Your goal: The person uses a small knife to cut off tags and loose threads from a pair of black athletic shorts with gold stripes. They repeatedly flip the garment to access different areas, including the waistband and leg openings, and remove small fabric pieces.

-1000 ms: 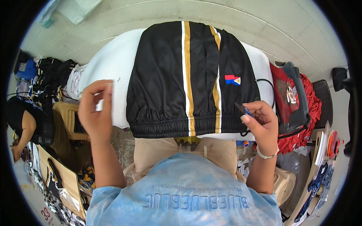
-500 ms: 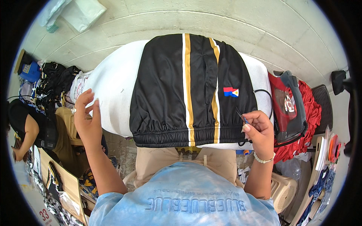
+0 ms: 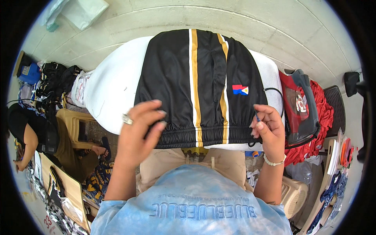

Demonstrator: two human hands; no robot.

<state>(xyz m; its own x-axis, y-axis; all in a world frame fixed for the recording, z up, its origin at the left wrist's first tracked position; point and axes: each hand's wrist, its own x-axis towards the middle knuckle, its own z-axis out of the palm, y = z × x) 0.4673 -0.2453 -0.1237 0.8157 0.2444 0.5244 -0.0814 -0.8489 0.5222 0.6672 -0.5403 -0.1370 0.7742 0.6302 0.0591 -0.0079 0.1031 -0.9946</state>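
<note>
Black shorts [image 3: 172,86] with white-and-gold side stripes and a gathered elastic waistband lie spread over a white padded board [image 3: 113,86]. The waistband faces me. A small red, blue and white flag patch [image 3: 240,89] sits on their right part. My left hand [image 3: 143,131], with a ring on it, hovers at or just over the left end of the waistband, fingers apart and holding nothing. Near the waistband's right end, my right hand [image 3: 268,125] pinches a thin, dark pointed tool [image 3: 257,116] with blue on it. Its exact kind is too small to tell.
To the right stand a red and grey item with a see-through panel [image 3: 299,105] and a heap of red cloth [image 3: 323,113]. A black cord [image 3: 279,94] runs beside the board. Another person [image 3: 27,129] is at the left, near a beige plastic stool [image 3: 74,121]. A pale wall rises behind.
My left hand has moved right, from over the bare white board to the left end of the shorts' waistband. My right hand keeps the pointed tool, now turned differently and less visible.
</note>
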